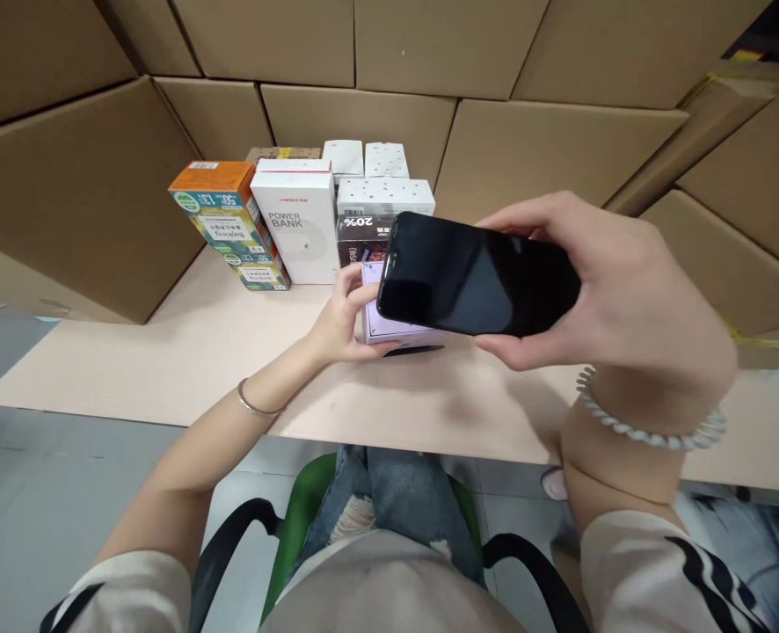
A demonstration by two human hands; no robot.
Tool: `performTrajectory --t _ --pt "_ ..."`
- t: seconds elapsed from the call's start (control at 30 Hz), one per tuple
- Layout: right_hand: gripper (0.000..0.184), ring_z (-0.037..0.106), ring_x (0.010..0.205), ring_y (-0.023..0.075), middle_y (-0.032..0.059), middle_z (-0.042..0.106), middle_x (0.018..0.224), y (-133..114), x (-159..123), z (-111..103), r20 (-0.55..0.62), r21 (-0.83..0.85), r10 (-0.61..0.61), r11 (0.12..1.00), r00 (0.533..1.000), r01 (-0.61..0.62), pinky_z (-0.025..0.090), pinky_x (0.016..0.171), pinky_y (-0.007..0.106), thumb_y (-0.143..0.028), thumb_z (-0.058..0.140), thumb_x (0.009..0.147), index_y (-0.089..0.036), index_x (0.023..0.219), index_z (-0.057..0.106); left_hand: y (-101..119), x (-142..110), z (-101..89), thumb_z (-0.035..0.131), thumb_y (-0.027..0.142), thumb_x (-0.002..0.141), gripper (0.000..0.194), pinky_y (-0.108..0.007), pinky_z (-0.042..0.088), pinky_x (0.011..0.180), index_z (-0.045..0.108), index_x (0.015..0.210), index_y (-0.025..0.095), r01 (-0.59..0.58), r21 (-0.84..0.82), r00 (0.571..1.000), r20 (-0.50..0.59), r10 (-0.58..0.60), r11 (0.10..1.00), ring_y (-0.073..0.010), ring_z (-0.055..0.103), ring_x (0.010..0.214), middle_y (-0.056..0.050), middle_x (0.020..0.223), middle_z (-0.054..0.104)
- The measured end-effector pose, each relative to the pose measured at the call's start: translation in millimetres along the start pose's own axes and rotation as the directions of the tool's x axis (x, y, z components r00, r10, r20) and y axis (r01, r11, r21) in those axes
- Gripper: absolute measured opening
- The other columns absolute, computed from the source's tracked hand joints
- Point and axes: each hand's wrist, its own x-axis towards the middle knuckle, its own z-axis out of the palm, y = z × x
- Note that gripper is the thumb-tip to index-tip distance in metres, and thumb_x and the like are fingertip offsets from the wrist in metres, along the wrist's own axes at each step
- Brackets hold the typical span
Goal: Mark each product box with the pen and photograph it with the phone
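Observation:
My right hand (617, 281) grips a black smartphone (475, 274) sideways above the tabletop, its dark screen facing up toward me. Under the phone's left end lies a small pale lilac box (389, 325) on the cardboard table (185, 352). My left hand (345, 318) has its fingers closed on that box's left side. Most of the box is hidden behind the phone.
Behind the box stand a white power bank box (301, 230), an orange and teal carton (228, 220), a dark box marked 20% (361, 239) and several white boxes (384, 195). Large cardboard cartons (73, 193) wall in the back and both sides. A green chair (303, 510) is under me.

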Motion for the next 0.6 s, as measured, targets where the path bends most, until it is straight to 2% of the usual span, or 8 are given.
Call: performTrajectory --t 0.13,0.33,0.5,0.6 --pt "0.063 0.073 0.096 0.0320 -0.0005 0.072 0.114 0.6 -0.8 5.8 -0.002 0.024 0.015 1.000 1.000 -0.015 0.057 0.077 0.048 -0.059 0.081 0.071 -0.038 0.127 0.061 3.0 0.2 -1.8 0.082 0.065 0.078 0.092 -0.058 0.052 0.114 0.042 0.153 0.031 0.019 -0.025 1.000 0.018 -0.018 1.000 -0.0357 0.054 0.135 -0.013 0.143 0.047" --pt "0.067 0.073 0.101 0.0329 0.0008 0.072 0.117 3.3 -2.5 6.2 -0.012 0.049 0.035 0.998 0.999 -0.035 0.060 0.083 0.049 -0.059 0.083 0.069 -0.035 0.128 0.060 7.8 2.1 -3.0 0.081 0.063 0.081 0.085 -0.058 0.055 0.111 0.045 0.151 0.030 0.051 -0.034 0.998 0.034 -0.050 0.998 -0.0351 0.058 0.130 -0.013 0.136 0.052" --pt "0.075 0.073 0.102 0.0310 -0.0008 0.072 0.121 4.6 -3.4 7.4 0.012 0.003 0.027 1.000 1.000 -0.028 0.058 0.081 0.045 -0.055 0.087 0.064 -0.039 0.131 0.057 7.2 1.2 -3.3 0.082 0.066 0.078 0.090 -0.066 0.050 0.115 0.043 0.152 0.031 0.037 -0.022 0.999 0.035 -0.037 0.999 -0.0413 0.049 0.142 -0.016 0.143 0.047" --pt "0.076 0.073 0.103 0.0312 0.0004 0.071 0.124 3.5 -3.8 7.3 0.023 -0.016 0.015 1.000 1.000 -0.015 0.057 0.079 0.045 -0.051 0.088 0.065 -0.038 0.132 0.056 6.6 -0.7 -3.0 0.079 0.068 0.080 0.090 -0.066 0.051 0.114 0.040 0.153 0.034 0.051 -0.009 0.997 0.061 -0.050 0.999 -0.0416 0.047 0.144 -0.015 0.146 0.045"
